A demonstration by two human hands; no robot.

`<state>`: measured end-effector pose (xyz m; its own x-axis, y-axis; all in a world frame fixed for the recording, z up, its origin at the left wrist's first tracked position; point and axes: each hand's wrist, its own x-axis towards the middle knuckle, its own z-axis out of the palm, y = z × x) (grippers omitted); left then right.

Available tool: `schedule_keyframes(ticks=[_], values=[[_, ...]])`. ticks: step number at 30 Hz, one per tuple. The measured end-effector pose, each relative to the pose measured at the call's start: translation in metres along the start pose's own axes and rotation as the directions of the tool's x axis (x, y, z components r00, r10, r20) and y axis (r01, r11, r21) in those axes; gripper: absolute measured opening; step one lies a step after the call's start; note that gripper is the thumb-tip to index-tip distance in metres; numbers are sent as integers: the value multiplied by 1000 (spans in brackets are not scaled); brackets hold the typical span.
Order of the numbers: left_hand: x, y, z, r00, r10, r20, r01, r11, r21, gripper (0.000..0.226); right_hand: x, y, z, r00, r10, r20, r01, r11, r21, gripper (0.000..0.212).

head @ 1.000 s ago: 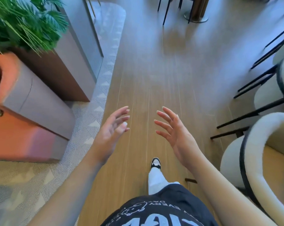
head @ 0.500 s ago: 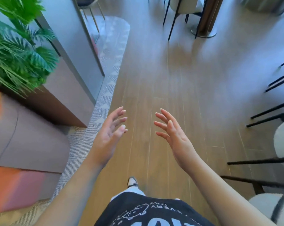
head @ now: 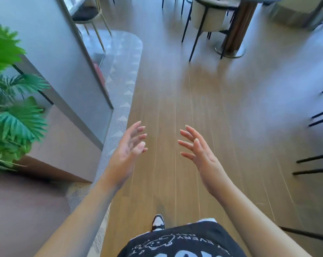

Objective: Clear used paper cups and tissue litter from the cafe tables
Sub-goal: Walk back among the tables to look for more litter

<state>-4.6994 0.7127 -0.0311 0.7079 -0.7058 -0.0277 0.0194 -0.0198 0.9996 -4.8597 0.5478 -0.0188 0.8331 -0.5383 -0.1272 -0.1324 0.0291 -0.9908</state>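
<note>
My left hand (head: 128,150) and my right hand (head: 197,151) are raised in front of me above the wooden floor, palms facing each other, fingers spread and relaxed. Neither hand holds anything. No paper cup or tissue litter shows anywhere in this view. A round cafe table on a wooden pedestal (head: 236,28) stands at the far top right, its top mostly cut off by the frame edge.
A grey partition wall (head: 64,67) and a brown planter box with green plants (head: 14,115) line the left side. A patterned grey rug (head: 123,71) runs beside them. A cream chair (head: 210,17) stands by the table. Black chair legs (head: 318,164) jut in from the right.
The view has advanced along the floor: the planter and partition slid down-left, the far table and chair came closer, and the white chairs on the right dropped out. Both hands stay open.
</note>
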Motion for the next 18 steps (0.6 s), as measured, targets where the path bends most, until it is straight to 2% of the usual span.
schedule_keyframes(ticks=[8, 18], values=[[154, 8, -8, 1000, 3, 27, -3, 1000, 4, 61, 149, -14, -28, 999, 13, -48, -14, 1000, -10, 44], [360, 1, -3, 997, -61, -38, 63, 997, 47, 59, 370, -20, -94, 998, 49, 42, -49, 999, 9, 48]])
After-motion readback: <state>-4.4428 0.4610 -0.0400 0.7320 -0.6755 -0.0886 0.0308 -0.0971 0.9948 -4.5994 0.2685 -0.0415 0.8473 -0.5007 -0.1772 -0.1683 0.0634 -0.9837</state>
